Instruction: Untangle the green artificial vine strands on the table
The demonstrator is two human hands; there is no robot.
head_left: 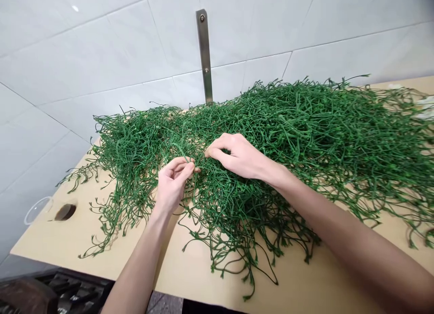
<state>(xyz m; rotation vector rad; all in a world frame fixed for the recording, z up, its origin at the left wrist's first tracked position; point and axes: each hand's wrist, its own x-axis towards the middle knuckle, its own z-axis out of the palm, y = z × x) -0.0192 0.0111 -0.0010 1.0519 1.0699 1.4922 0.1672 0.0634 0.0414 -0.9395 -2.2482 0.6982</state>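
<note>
A broad tangled heap of thin green plant stems [305,119], with small forked tips, covers much of the wooden table. Near the middle of the heap, my left hand [172,180] pinches a green stem [179,147] between thumb and fingers; the strand rises from the fingertips. Just to its right, my right hand [237,155] is closed with thumb and forefinger together, reaching down onto the stems. What lies between those right fingertips is too fine to make out. The two hands are a short distance apart.
The light wooden tabletop [193,271] meets a tiled wall [129,47]. A metal bracket [204,56] is screwed to that wall behind the heap. At left are a dark round hole [65,212] and a clear plastic lid-like rim [30,212]. Black crates [76,289] stand below.
</note>
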